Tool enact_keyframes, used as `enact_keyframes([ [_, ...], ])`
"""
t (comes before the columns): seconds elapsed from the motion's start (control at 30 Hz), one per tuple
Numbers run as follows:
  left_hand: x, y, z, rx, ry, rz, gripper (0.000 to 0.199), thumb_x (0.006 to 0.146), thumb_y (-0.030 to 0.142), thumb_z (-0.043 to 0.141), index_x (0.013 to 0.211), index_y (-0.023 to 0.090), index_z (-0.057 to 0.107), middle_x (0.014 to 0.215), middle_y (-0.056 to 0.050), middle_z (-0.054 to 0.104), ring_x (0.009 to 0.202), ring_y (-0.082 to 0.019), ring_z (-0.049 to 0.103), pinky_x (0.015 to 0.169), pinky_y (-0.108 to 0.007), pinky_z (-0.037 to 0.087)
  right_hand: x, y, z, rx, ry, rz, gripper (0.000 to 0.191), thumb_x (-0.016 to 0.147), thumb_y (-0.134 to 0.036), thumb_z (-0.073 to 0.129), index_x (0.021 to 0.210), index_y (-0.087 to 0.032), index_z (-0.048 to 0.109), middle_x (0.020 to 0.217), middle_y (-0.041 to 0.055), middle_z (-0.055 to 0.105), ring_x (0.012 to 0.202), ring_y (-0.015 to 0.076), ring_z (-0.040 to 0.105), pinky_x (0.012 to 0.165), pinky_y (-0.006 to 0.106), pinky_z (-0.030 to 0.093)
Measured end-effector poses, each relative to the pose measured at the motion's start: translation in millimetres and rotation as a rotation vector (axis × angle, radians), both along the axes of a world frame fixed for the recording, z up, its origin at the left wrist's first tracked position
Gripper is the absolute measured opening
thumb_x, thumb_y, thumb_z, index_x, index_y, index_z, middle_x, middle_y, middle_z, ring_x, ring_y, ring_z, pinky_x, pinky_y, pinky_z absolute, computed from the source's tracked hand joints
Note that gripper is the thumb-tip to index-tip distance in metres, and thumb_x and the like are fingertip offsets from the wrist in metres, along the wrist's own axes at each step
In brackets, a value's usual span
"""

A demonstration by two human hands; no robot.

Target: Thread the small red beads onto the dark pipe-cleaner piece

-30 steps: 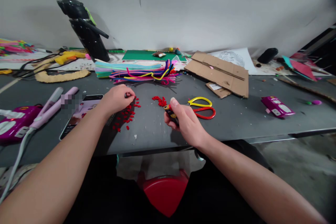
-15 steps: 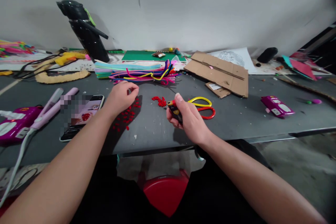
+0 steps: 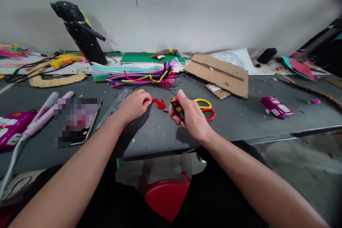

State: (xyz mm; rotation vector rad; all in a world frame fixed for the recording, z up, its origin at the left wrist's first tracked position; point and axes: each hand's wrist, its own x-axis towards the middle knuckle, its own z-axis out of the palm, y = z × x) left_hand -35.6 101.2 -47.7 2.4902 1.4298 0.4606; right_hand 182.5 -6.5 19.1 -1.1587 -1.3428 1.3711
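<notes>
My left hand (image 3: 136,104) has its fingers pinched at the left end of a small fuzzy red piece (image 3: 161,104) on the grey table. Wrapped in my right hand (image 3: 188,114) is a black lighter (image 3: 177,109) with a red top, my thumb near that top. Scissors (image 3: 210,114) with one yellow and one red handle lie just behind and right of my right hand, their blades mostly hidden. A few small red bits (image 3: 125,131) show beside my left forearm; others may be covered by it.
Pipe cleaners (image 3: 139,74), a clear ruler (image 3: 114,105), cardboard (image 3: 217,73) and a black thermos (image 3: 84,37) stand or lie farther back. A phone (image 3: 82,124) and a pink hair iron (image 3: 50,114) are at left. A purple packet (image 3: 277,107) lies right.
My left hand has moved right and slightly toward me, from above the scattered red bits to the red piece. The ruler is now uncovered. My right hand still holds the lighter. The view has shifted slightly.
</notes>
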Motion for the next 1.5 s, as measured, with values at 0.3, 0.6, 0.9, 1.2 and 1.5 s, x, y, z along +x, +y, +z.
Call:
enact_keyframes([
  [0.3, 8.2, -9.1, 4.9, -0.015, -0.125, 0.025, 0.018, 0.094, 0.030, 0.046, 0.087, 0.019, 0.059, 0.095, -0.008, 0.060, 0.089, -0.022, 0.057, 0.080, -0.034, 0.043, 2.4, 12.1, -10.8, 0.125, -0.059, -0.033, 0.051, 0.093, -0.065, 0.049, 0.077, -0.018, 0.060, 0.060, -0.0027, 0.049, 0.054, 0.0106, 0.043, 0.054, 0.025, 0.036],
  [0.6, 23.1, -62.3, 45.5, -0.382, -0.559, -0.023, 0.024, 0.093, 0.041, 0.055, 0.088, 0.017, 0.057, 0.080, 0.000, 0.056, 0.073, -0.014, 0.048, 0.067, -0.026, 0.038, 2.0, 16.6, -18.9, 0.362, -0.184, 0.000, 0.029, 0.081, -0.032, 0.074, 0.103, -0.014, 0.067, 0.089, 0.0040, 0.068, 0.082, 0.0164, 0.062, 0.079, 0.029, 0.049],
  [0.9, 17.3, -83.7, 60.4, -0.459, -0.627, -0.064, 0.025, 0.094, 0.040, 0.056, 0.086, 0.017, 0.058, 0.080, 0.001, 0.054, 0.074, -0.013, 0.047, 0.067, -0.025, 0.038, -3.4, 7.1, -16.3, 0.374, -0.140, 0.065, 0.022, 0.087, -0.037, 0.072, 0.088, -0.016, 0.066, 0.077, 0.0000, 0.061, 0.069, 0.0122, 0.053, 0.067, 0.026, 0.044],
  [1.2, 20.6, -93.4, 67.4, -0.459, -0.667, -0.035, 0.028, 0.094, 0.044, 0.058, 0.094, 0.017, 0.063, 0.081, 0.000, 0.056, 0.072, -0.012, 0.048, 0.063, -0.025, 0.038, -5.1, 5.1, -18.1, 0.190, 0.027, 0.070, 0.027, 0.087, -0.044, 0.071, 0.091, -0.017, 0.063, 0.063, -0.0040, 0.049, 0.050, 0.0094, 0.045, 0.048, 0.024, 0.036],
  [1.5, 21.9, -93.6, 67.3, -0.426, -0.682, -0.011, 0.026, 0.093, 0.043, 0.060, 0.092, 0.017, 0.064, 0.080, 0.001, 0.058, 0.070, -0.012, 0.048, 0.062, -0.025, 0.038, -7.3, 2.9, -17.6, 0.181, 0.059, 0.045, 0.027, 0.087, -0.043, 0.072, 0.091, -0.018, 0.063, 0.062, -0.0045, 0.049, 0.049, 0.0090, 0.045, 0.047, 0.024, 0.036],
])
